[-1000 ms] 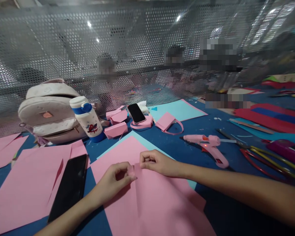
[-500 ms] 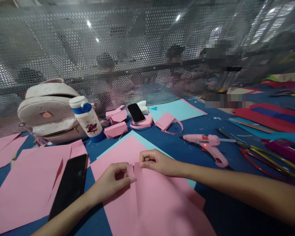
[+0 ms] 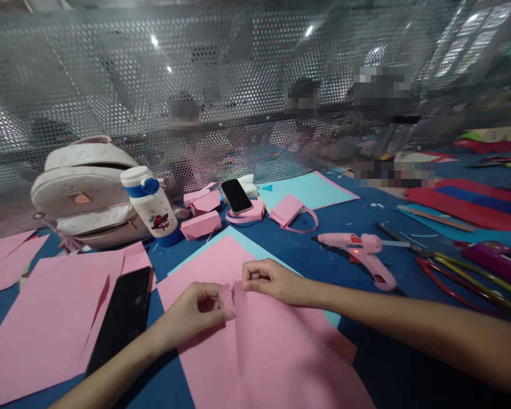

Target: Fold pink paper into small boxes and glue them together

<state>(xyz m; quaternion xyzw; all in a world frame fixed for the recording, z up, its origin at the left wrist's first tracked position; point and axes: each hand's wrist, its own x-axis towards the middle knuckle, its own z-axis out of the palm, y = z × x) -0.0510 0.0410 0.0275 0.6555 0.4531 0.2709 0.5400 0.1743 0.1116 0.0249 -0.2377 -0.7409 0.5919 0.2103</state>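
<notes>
A large pink paper sheet lies in front of me over other pink and light blue sheets, with a narrow strip along its left edge parted at the top. My left hand pinches that strip between thumb and fingers. Close beside it, my right hand is closed on the sheet's upper edge, its fingers curled. Part of what the right fingertips grip is hidden. To the right lies a pink glue gun with a small orange light glowing. Small folded pink paper bags sit beyond the hands.
A pale backpack and a white-and-blue bottle stand at the back left. Black phones lie left and at the back. Scissors and coloured sheets are at right. A perforated metal screen rises behind; people show dimly through it.
My left fingertips have shifted very slightly on the paper strip. My right hand keeps its place, and the things on the table are unmoved.
</notes>
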